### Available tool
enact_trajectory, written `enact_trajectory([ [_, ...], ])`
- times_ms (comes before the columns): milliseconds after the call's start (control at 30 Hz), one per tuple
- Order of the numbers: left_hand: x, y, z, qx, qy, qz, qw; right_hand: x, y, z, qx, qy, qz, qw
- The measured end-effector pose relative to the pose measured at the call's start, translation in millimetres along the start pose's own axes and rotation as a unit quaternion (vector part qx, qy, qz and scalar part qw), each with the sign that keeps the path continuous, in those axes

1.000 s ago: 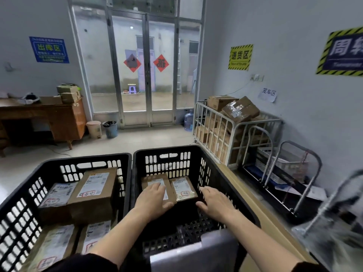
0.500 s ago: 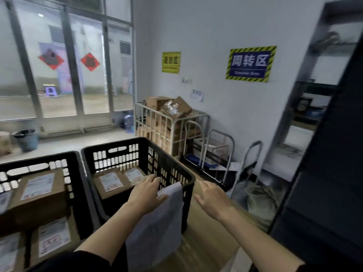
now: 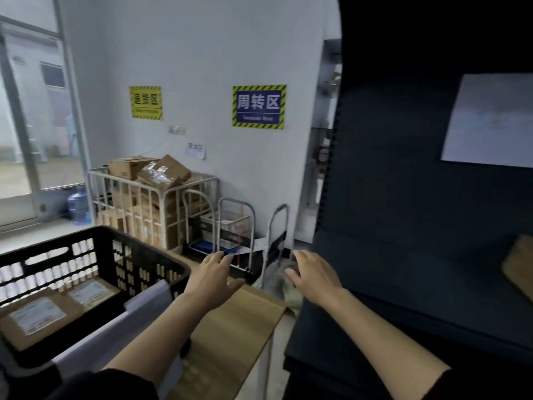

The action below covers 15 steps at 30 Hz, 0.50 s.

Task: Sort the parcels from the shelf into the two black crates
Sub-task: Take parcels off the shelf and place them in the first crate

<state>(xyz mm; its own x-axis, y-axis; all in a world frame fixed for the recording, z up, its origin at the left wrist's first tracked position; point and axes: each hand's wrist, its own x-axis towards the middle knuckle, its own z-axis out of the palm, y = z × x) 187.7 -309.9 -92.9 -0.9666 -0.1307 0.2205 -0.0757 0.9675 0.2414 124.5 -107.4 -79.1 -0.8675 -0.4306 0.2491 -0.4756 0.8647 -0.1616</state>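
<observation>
I see both arms stretched forward from the bottom of the head view, bare from the dark sleeves on. My left hand (image 3: 212, 280) hangs palm down over the far corner of the wooden table (image 3: 239, 327), just right of the black crate (image 3: 150, 251), with its fingers loosely spread and holding nothing. My right hand (image 3: 313, 277) is at the same height, palm down, at the front left edge of the dark shelf (image 3: 403, 255). Its fingers are relaxed and a little apart, with nothing in them. The two hands are near each other but not touching.

The crate sits on the table at lower left, cut off by the frame's left edge. Two labelled brown parcels (image 3: 37, 316) lie flat side by side on its floor, and a grey mailer (image 3: 144, 307) leans at its near wall. My left forearm covers the mailer's lower part.

The shelf interior is very dark, so I cannot make out its levels clearly. A brown parcel (image 3: 520, 269) shows on it at the right edge, cut off by the frame. Higher up is a pale flat package (image 3: 490, 119), blurred and also cropped at the right. My right fingertips are smeared by motion blur. Beyond the hands stand hand trolleys (image 3: 235, 226) and a wire cage (image 3: 161, 192) of cartons; their labels are unreadable.
</observation>
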Motion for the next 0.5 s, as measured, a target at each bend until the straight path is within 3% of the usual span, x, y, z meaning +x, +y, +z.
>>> enact_trajectory([
  [200, 21, 103, 14, -0.05, 0.039, 0.084, 0.994, -56, 90, -40, -0.012, 0.026, 0.071, 0.997],
  [500, 22, 285, 55, -0.102, 0.017, 0.166, 0.981, -134, 242, -107, -0.031, 0.079, 0.136, 0.987],
])
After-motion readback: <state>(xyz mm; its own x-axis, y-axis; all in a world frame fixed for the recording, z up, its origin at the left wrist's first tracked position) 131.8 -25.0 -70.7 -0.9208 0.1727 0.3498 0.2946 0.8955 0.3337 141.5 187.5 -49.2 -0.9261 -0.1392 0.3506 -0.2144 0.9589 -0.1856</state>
